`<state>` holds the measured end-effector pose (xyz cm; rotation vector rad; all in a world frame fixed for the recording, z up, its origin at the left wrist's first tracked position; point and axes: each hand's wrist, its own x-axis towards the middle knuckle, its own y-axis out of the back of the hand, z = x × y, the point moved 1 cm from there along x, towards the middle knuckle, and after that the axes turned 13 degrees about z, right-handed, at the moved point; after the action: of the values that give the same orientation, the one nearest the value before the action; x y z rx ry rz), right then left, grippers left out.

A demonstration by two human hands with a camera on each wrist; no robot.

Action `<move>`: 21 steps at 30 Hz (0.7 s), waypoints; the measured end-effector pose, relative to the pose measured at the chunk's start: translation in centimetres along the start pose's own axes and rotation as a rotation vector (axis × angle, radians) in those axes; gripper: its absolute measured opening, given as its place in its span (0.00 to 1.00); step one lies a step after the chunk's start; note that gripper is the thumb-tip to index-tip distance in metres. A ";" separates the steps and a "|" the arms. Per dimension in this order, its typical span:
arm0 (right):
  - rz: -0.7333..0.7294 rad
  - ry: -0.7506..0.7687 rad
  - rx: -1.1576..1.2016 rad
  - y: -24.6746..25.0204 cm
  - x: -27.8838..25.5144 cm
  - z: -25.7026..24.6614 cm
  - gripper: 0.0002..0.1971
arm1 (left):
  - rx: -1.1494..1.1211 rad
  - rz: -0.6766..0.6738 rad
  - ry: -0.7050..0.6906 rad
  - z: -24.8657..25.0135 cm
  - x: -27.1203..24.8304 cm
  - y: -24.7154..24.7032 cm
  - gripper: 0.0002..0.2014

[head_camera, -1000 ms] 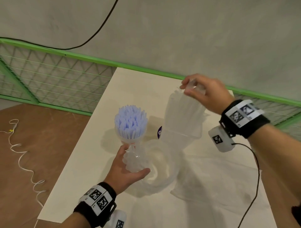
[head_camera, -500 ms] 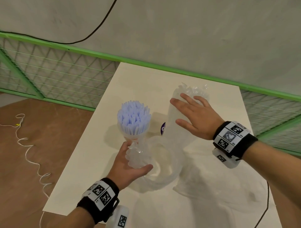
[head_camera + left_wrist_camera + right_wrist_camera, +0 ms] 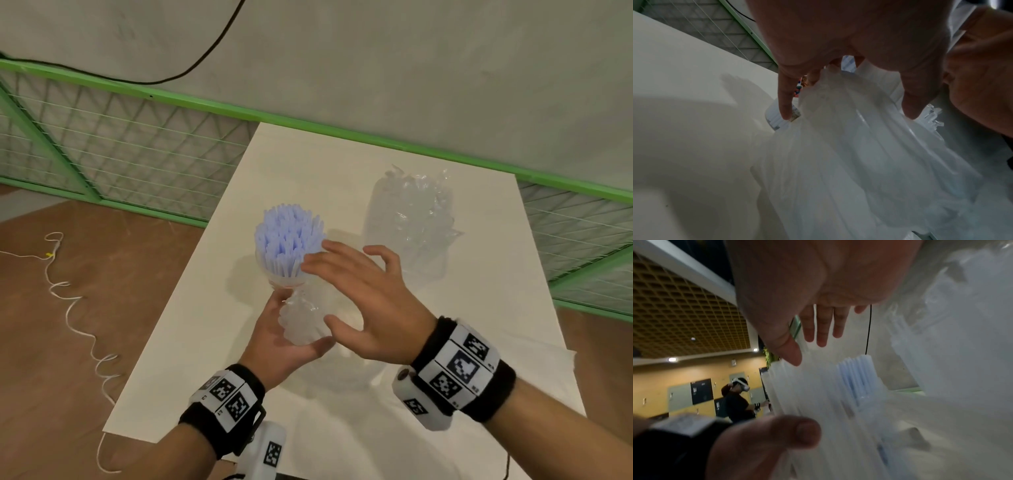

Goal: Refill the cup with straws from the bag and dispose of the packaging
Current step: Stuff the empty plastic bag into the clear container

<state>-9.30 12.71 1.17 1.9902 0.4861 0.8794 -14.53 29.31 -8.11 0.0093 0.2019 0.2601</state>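
A clear cup (image 3: 286, 281) packed with pale blue straws (image 3: 288, 241) stands at the table's left middle. Just in front of it my left hand (image 3: 298, 325) grips the bunched neck of a clear plastic bag (image 3: 303, 323); the left wrist view shows that bag (image 3: 838, 162) hanging under my left hand (image 3: 849, 112), with the cup's base (image 3: 774, 120) beside it. My right hand (image 3: 329, 291) hovers with fingers spread, holding nothing, right of the straws and above the bunched bag. In the right wrist view my right hand (image 3: 807, 348) is spread over the straws (image 3: 855, 378).
A second crumpled clear bag (image 3: 411, 222) stands upright at the back right of the white table (image 3: 308, 171). A green mesh railing (image 3: 137, 154) runs behind and left. A white cord (image 3: 68, 308) lies on the brown floor. A person wearing a headset (image 3: 735, 399) stands far off.
My right hand let go of the top of the tall bag and swung down and left to the straws. The tall bag now stands alone. My left hand kept its grip.
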 end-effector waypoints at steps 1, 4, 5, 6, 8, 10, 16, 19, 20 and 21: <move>0.008 -0.006 0.009 0.1 0.2 -0.3 0.36 | -0.008 -0.004 0.006 0.0 0.0 0.0 0.36; -0.062 -0.064 0.170 -0.3 0.3 -0.5 0.40 | -0.040 -0.032 0.018 0.0 0.2 0.0 0.38; -0.083 -0.079 0.231 -0.7 0.3 -0.3 0.40 | -0.039 -0.039 0.016 0.1 0.3 0.0 0.38; -0.085 -0.094 0.290 -1.1 0.2 0.0 0.39 | -0.031 -0.037 0.011 0.1 0.3 -0.1 0.39; -0.049 -0.127 0.362 -1.9 0.0 0.6 0.35 | -0.028 -0.021 0.002 0.3 0.2 -0.1 0.41; -0.009 -0.154 0.373 -2.4 -0.3 0.9 0.32 | -0.035 -0.013 0.001 0.5 0.1 -0.1 0.41; 0.131 -0.204 0.397 -3.1 -0.8 0.9 0.23 | -0.012 -0.012 -0.029 0.9 -0.1 -0.3 0.30; 0.223 -0.260 0.416 -3.6 -1.4 0.9 0.17 | -0.027 -0.008 -0.018 1.0 -0.3 -0.4 0.28; 0.253 -0.277 0.423 -3.8 -1.6 0.9 0.16 | -0.037 -0.003 -0.013 1.0 -0.3 -0.4 0.28; 0.276 -0.291 0.422 -4.0 -1.7 0.9 0.15 | -0.047 -0.001 -0.010 1.0 -0.3 -0.4 0.28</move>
<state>-9.82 13.30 -3.19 2.5701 0.2443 0.6686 -14.49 28.89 -7.09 -0.0362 0.1860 0.2639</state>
